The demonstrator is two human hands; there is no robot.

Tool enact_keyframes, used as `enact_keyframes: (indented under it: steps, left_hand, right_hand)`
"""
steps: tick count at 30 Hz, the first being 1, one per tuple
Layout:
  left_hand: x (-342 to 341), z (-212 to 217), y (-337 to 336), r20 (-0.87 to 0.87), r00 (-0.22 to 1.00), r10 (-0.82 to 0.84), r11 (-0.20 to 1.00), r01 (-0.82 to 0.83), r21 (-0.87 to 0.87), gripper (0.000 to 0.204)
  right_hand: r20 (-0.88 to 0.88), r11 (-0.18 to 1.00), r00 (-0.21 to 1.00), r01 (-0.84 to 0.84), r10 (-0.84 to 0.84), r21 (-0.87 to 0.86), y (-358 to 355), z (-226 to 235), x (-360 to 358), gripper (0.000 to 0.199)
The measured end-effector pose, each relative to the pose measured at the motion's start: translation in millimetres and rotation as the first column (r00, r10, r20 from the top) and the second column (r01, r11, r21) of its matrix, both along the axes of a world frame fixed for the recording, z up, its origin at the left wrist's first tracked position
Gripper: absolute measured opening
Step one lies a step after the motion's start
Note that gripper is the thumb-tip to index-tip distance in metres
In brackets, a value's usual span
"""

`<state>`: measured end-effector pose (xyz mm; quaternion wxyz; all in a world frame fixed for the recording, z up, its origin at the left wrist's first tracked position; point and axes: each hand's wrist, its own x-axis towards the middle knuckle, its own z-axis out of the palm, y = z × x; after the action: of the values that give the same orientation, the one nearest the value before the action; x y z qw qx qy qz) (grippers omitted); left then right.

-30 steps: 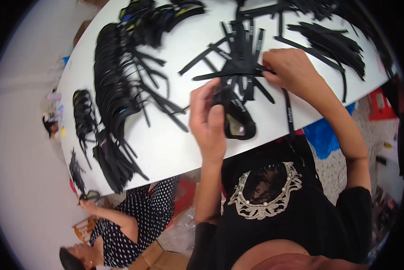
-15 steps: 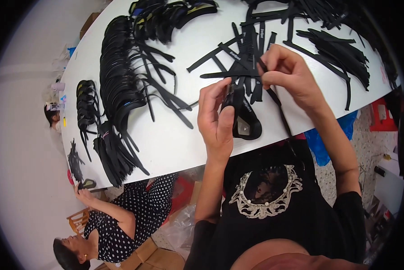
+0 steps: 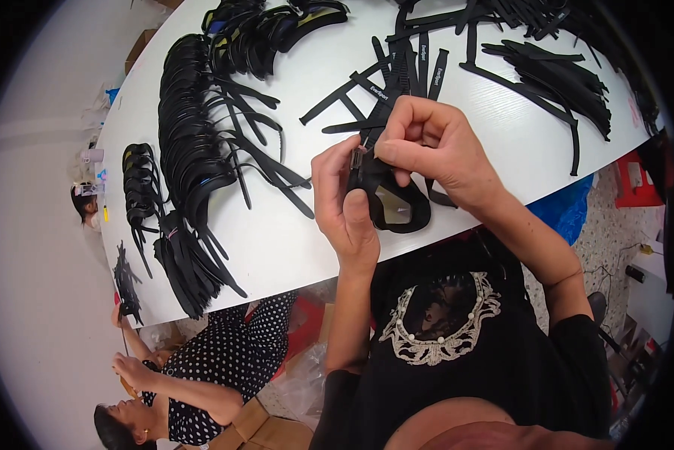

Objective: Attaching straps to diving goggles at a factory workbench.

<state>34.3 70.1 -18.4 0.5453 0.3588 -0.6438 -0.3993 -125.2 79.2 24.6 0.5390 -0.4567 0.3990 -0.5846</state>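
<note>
My left hand (image 3: 346, 206) is closed around the side of black goggles (image 3: 397, 208) with a pale, see-through lens, thumb on the near face and fingers behind. At the goggles' side buckle (image 3: 357, 159), the fingertips of my right hand (image 3: 436, 150) pinch together. Between them is what seems to be the end of a black strap, mostly hidden; a dark loop of strap (image 3: 440, 196) shows below that hand. Just beyond both hands lies a loose, crossing pile of black straps (image 3: 404, 71) with pale lettering.
Long rows of stacked goggles (image 3: 191, 112) with trailing straps fill the table's left side. A tied strap bundle (image 3: 187, 266) lies near the front edge, more straps (image 3: 558, 86) at right. A co-worker (image 3: 202, 367) in polka dots sits at left. A blue bag (image 3: 566, 210) hangs at right.
My right hand has come left and down with the strap, from above the pile to the goggles' buckle. My left hand keeps its hold, slightly shifted left. The co-worker's hand has lifted.
</note>
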Motion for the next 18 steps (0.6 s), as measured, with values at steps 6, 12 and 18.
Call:
enact_keyframes:
  steps: [6,12,18]
  left_hand:
    - [-4,-1,3,0.019,0.997,0.073,0.997,-0.072,-0.022,0.082]
    - [-5,-6,8,-0.001,0.996,0.084,0.996,-0.084,-0.016,0.078]
    - [-10,-9,9,0.01,0.997,0.079,0.995,-0.079,-0.06,0.075]
  right_hand:
    - [0.123,0.997,0.99,0.056,-0.063,0.059,9,0,13,0.013]
    - [0.21,0.989,0.968,0.119,-0.135,0.089,12,-7,22,0.014]
    - [0.298,0.982,0.944,0.096,-0.141,0.16,16,-18,23,0.016]
